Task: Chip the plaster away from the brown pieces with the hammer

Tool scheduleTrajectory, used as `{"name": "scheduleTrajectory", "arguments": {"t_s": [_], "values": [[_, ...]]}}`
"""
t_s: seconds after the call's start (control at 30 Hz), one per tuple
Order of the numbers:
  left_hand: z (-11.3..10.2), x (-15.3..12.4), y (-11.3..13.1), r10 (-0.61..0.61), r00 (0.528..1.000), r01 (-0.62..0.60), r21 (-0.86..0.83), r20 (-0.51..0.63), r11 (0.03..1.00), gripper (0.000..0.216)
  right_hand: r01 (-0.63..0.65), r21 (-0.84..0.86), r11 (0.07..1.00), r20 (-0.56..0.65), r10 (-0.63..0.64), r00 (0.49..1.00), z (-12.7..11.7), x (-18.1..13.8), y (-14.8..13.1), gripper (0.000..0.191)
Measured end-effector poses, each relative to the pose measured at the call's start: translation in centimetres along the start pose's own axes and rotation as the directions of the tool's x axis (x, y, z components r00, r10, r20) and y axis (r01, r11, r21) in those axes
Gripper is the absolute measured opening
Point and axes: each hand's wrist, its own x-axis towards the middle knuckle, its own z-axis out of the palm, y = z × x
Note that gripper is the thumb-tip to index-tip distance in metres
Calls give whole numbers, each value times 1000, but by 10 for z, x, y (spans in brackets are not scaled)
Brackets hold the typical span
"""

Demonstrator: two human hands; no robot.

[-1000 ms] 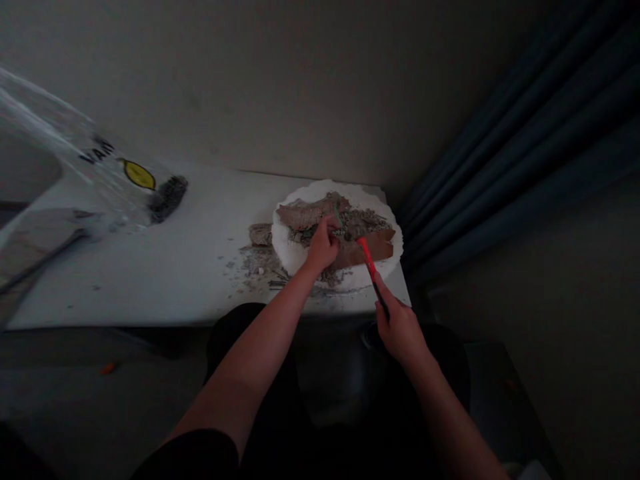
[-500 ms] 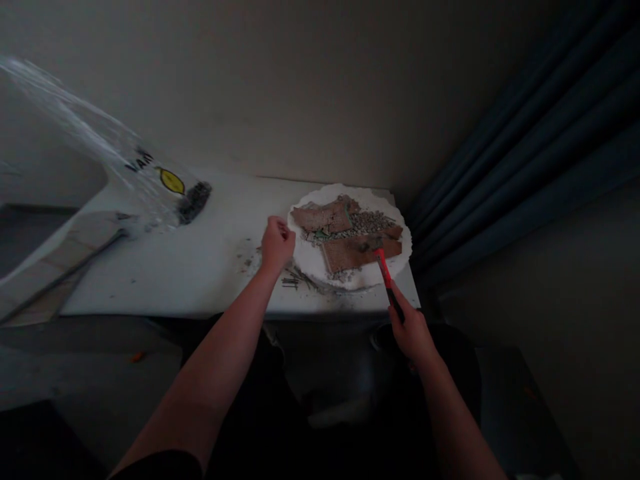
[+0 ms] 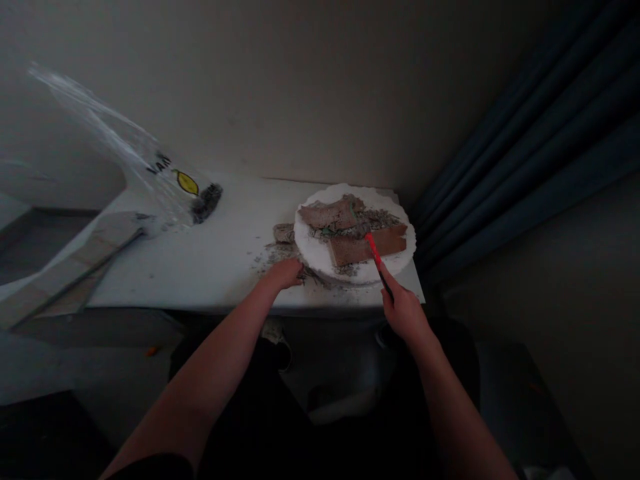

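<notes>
A hammer (image 3: 373, 247) with a red and black handle is gripped in my right hand (image 3: 406, 311). Its dark head rests over grey pebbles and brown textured slabs. These slabs, the lower one (image 3: 367, 245) and the upper left one (image 3: 327, 215), lie on a round white board (image 3: 315, 259) with a scalloped edge; a bit of green shows between them. Left of the board, my left hand (image 3: 285, 273) is down at the tabletop with its fingers curled, beside thin dark nail-like sticks (image 3: 320, 277). What its fingertips hold, if anything, is hidden.
Behind my left hand sits a greyish-brown lump (image 3: 284, 233) among crumbs. A clear plastic bag (image 3: 165, 183) with dark contents stands on the white table (image 3: 225, 267). A patterned panel (image 3: 95, 257) lies far left. Dark curtains (image 3: 525, 147) hang at the right.
My left hand has dropped toward the table edge, near the dark sticks, uncovering the lump. The hammer head has shifted slightly left and back, from the lower slab toward the pebbles.
</notes>
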Motion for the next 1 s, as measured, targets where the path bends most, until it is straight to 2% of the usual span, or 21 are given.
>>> {"name": "scheduleTrajectory", "arguments": {"t_s": [0.1, 0.27, 0.43, 0.53, 0.67, 0.83, 0.93, 1.0], "values": [[5, 4, 0, 26, 999, -27, 36, 28, 999, 19, -2, -1, 1000, 21, 2, 1000, 0, -3, 9, 64], [5, 7, 2, 8, 1000, -8, 2, 14, 1000, 16, 11, 20, 1000, -58, -10, 998, 5, -1, 12, 65], [2, 4, 7, 22, 1000, -23, 15, 17, 1000, 19, 20, 107, 994, -28, -17, 999, 2, -1, 20, 64], [-1, 3, 9, 28, 999, -29, 70, 24, 997, 21, -2, 137, 991, -120, 18, 993, -5, -7, 28, 64], [-15, 1, 6, -75, 994, 81, 75, -74, 994, 31, -137, 38, 990, -236, 142, 961, -16, -11, 41, 66], [-40, -7, 6, -269, 938, 260, -67, -218, 963, 37, -269, -44, 962, -162, 258, 952, -18, -12, 55, 65], [-47, -10, 17, -280, 914, 248, -142, -293, 958, 41, -234, -61, 970, -131, 225, 966, -12, -24, 60, 65], [-47, -10, 29, -238, 921, 206, -133, -308, 970, 48, -219, -38, 975, -152, 211, 966, -7, -31, 63, 64]]}}
